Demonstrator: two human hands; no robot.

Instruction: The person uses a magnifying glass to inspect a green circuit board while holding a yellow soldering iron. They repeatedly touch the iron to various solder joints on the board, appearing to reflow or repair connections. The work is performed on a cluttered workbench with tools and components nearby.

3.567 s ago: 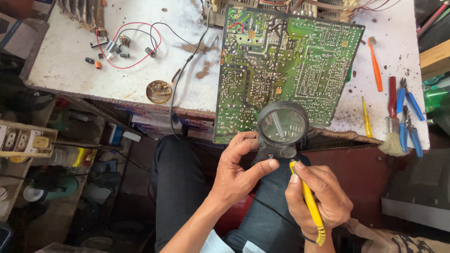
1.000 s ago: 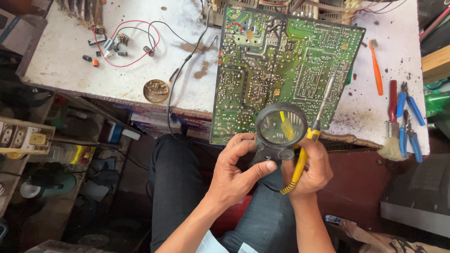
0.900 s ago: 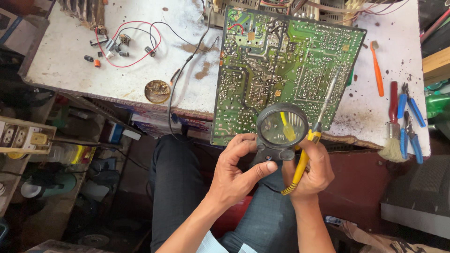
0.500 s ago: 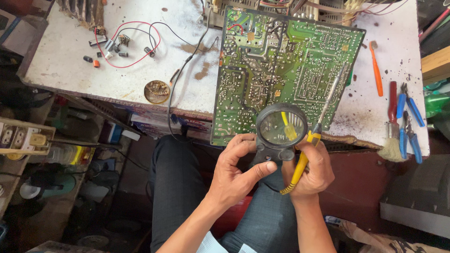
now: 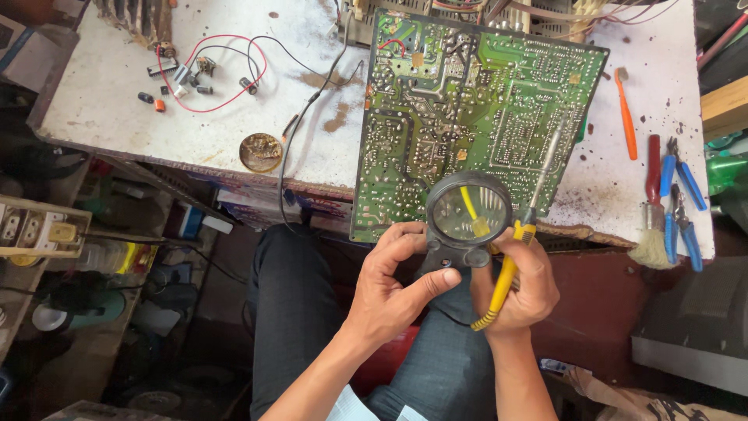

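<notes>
your left hand (image 5: 393, 284) holds magnifier (image 5: 467, 214) | right hand (image 5: 520, 284) grips soldering iron (image 5: 523, 226) (raised onto circuit board (image 5: 467, 117) since 3.6 s ago)

The circuit board (image 5: 475, 117) at the upper middle of the frame is glossy green lacquer speckled with dull silver solder, and it lies on a bench (image 5: 101, 101) whose white top looks matt, rough and stained — chipped along its front edge. The magnifying glass (image 5: 468, 212) at centre has a clear, shiny lens in a matt black plastic rim, and the soldering iron (image 5: 514, 257) beside it has a smooth yellow plastic grip with a grey metal shaft. At the right, the pliers (image 5: 686, 204) wear glossy blue plastic sleeves, the brush (image 5: 649, 210) has pale, frayed bristles, and a round brass-coloured tin (image 5: 260, 152) at left looks tarnished.
</notes>
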